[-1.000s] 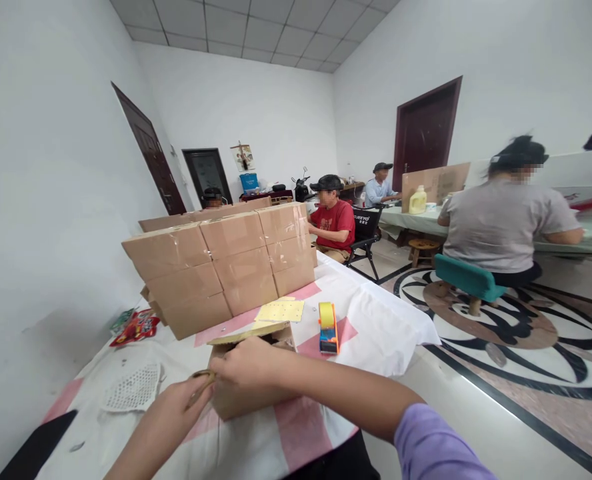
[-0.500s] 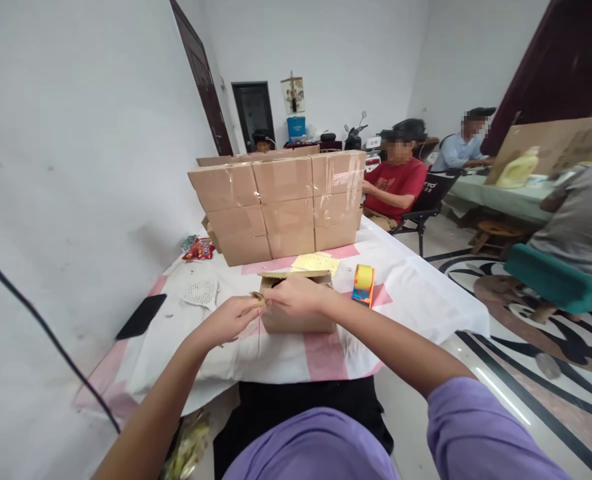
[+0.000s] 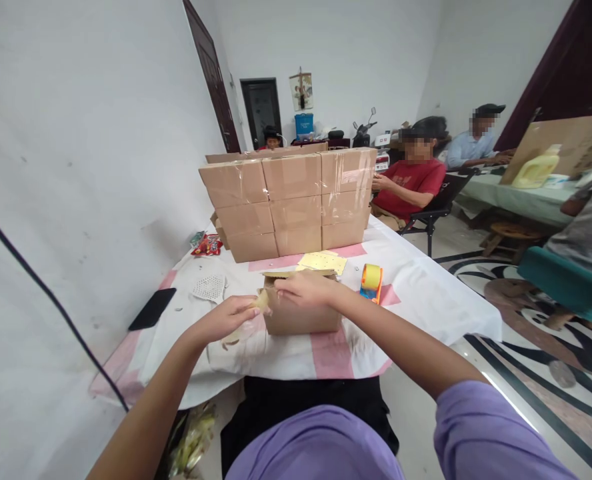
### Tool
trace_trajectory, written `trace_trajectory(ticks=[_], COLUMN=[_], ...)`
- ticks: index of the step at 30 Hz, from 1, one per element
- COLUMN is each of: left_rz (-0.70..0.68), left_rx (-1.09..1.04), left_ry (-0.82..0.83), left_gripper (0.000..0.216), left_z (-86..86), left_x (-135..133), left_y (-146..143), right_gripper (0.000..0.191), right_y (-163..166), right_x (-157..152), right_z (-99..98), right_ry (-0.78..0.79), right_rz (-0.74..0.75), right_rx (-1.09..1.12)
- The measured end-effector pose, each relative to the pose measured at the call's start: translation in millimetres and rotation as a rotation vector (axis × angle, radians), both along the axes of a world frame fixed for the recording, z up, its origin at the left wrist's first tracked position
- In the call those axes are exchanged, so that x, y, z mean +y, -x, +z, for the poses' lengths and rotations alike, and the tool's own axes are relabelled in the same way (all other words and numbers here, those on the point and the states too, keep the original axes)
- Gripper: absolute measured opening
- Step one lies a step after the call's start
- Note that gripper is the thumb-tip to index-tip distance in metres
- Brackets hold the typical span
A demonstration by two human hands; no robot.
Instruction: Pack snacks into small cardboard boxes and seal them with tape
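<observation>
Left hand (head view): the hand has its fingers closed on a tan, filmy strip just beside the small box's left edge.
Right hand: the hand lies over the small box's upper front edge, fingertips bent toward its left corner; whether they clamp it cannot be told.
Small box: the cardboard box stands on the cloth-covered desk, its rear flap raised.
Right of box: a tape dispenser with a yellow roll, near but apart.
Behind box: yellow sheets, then a wall of taped cartons.
Left of box: a white mesh piece; farther left, a flat black object.
</observation>
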State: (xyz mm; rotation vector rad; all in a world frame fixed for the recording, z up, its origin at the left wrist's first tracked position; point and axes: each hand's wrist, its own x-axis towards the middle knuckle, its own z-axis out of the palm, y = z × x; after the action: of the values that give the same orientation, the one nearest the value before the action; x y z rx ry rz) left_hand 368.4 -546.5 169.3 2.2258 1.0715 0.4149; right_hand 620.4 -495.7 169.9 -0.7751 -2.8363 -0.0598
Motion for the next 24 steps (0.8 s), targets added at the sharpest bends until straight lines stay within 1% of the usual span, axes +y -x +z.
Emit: trace_trajectory(ticks=[2,3,7,12,15,18,22,24], left_rz=[-0.032,-0.025,0.061,0.062,0.084,0.111,0.174,0.165], left_rx=[-0.009,0.011,0.101,0.088,0.081,0.053,0.024,0.040], left_ry=[0.065,0.069,0.017,0.032,-0.008,-0.067,-0.184,-0.170], left_gripper=[0.038,0.039,0.044,0.038,0.038,0.039,0.042,0.044], left_z=[4.5,6.3,9.3,8.3,4.5,-5.0,-18.9,-22.9], left_x=[1,2,4,-1,-6,-5,2,2], left_y=[4,6,8,1,-7,-12,-8,-2], right_gripper=[0.025,0.025,0.025,0.028,0.030,0.029,0.020,0.018], right_y=[-3,-4,-5,-1,8,19,25,26], right_x=[2,2,-1,-15,-24,-25,-15,-12], right_z=[2.8,4.3,11.0,15.4,9.1,-3.9,-19.4,-22.6], right_ry=[-0.003,-0.010,-0.053,-0.125,-0.171,-0.247,-0.311,-0.302], right_rz=[-0.033,-0.042,-0.066,-0.143,-0.166,-0.158,-0.125,-0.112], right_rx=[0.000,-0.002,-0.006,-0.032,0.000,0.061,0.073,0.047])
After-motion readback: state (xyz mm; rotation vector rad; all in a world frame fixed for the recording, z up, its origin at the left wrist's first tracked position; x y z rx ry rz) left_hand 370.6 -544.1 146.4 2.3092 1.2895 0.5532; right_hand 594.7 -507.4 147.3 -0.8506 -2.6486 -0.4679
